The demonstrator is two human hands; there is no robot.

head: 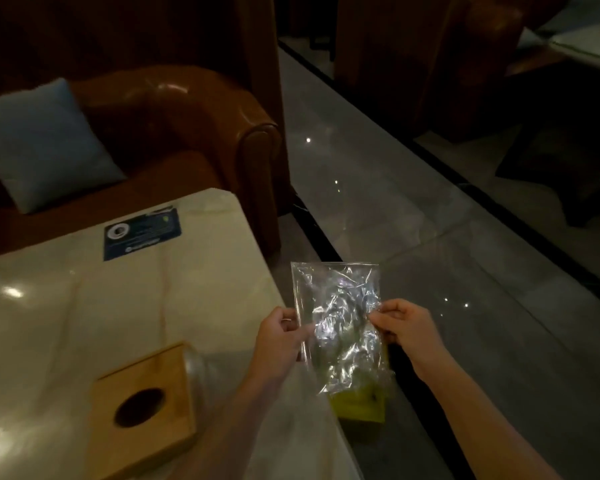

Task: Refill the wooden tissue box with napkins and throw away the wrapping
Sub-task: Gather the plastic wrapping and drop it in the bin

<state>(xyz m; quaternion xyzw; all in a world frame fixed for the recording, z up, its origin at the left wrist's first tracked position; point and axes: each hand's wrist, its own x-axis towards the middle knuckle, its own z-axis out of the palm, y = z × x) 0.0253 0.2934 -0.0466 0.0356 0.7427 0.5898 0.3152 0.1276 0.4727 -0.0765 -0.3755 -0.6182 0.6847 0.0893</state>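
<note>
Closest to the person, a square light-wood tissue box (142,407) with a dark round hole in its lid sits on the pale, glossy marble table (66,306), near its front edge. A clear rounded thing lies against the box's right side, too blurred to name.

Just past the table's right edge, out over the floor, both bare hands hold up a crinkled, clear plastic wrapping (340,320). The left hand (281,336) has its grip pinched narrow on the wrapping's left edge, thumb on the near face. The right hand (404,327) pinches the right edge the same way, fingers curled tight on the film. The wrapping hangs upright between them, its top edge straight and its lower part bunched and creased, catching glints of light. Below its bottom edge shows a small yellow-green rectangular thing (359,403); whether it is inside the wrapping or lying beneath it, I cannot tell.

Further along the table lies a dark blue printed card (142,233), flat near the far edge. Beyond that stands a brown leather armchair (194,133) with a pale blue square cushion (45,143) propped on its seat. To the right runs a grey polished stone floor (395,202), dotted with small reflections of lamps, and further dark furniture stands in the dimness behind.
</note>
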